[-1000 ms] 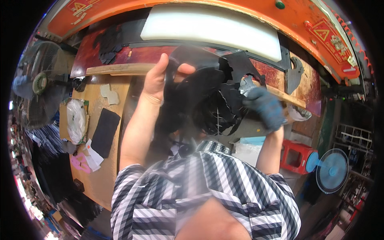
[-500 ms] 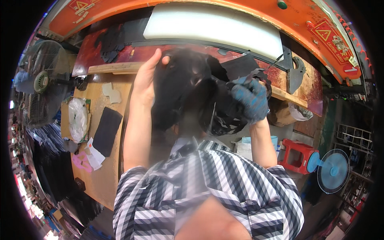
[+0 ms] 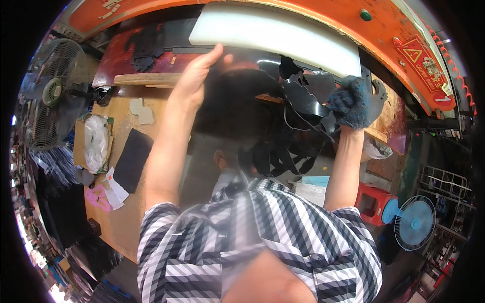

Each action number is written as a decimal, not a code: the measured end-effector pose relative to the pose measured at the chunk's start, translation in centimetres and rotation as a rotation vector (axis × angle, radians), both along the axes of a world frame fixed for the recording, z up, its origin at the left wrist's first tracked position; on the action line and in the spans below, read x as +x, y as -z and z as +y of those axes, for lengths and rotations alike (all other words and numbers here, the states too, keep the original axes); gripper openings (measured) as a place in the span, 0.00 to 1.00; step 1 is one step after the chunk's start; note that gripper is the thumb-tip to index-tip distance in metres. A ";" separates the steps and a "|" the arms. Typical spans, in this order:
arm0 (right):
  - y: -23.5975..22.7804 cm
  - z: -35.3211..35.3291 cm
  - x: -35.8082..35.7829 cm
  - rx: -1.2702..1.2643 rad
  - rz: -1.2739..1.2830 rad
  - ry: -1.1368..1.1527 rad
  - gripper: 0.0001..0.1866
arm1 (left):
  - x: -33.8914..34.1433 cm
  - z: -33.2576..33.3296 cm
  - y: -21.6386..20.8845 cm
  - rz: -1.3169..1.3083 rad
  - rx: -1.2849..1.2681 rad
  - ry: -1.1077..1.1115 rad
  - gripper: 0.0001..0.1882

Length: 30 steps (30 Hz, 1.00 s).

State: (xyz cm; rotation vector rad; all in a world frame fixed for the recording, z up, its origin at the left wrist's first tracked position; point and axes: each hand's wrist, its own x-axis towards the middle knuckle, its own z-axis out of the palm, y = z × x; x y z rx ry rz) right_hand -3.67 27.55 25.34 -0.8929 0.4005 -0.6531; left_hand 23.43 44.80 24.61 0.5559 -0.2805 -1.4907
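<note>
My bare left hand (image 3: 197, 81) grips the edge of a dark, motion-blurred black sheet (image 3: 235, 101), thumb pointing up; some of its fingers are hidden. To the right, my right hand (image 3: 351, 103), in a fuzzy blue-grey glove, is closed at the end of a ragged black offcut (image 3: 303, 98) with a jagged edge and thin looping strips. These strips hang down in front of my body. Blur hides where the sheet and the offcut meet.
An orange machine beam (image 3: 384, 45) spans the far side, with a white slab (image 3: 278, 38) before it. A grey curved piece (image 3: 378, 101) lies beside my glove. Left are a wooden table (image 3: 126, 227) and a fan (image 3: 52, 93); right, a red stool (image 3: 371, 202) and blue fan (image 3: 414, 224).
My right hand has moved right and away from my body, stretching the jagged offcut out. My left hand has shifted slightly farther away and to the right.
</note>
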 end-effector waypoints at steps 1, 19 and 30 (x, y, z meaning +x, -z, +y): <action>0.4 -0.5 -0.1 -0.006 -0.039 -0.081 0.07 | -0.1 -0.3 -0.3 -0.021 -0.012 0.019 0.16; 4.8 3.4 3.5 -1.109 0.519 -0.078 0.17 | -0.3 -8.6 -2.3 -1.025 0.016 0.196 0.17; 4.7 -0.5 2.7 -0.064 0.411 -0.248 0.11 | 6.7 -8.6 -0.7 -1.355 -0.046 -0.383 0.16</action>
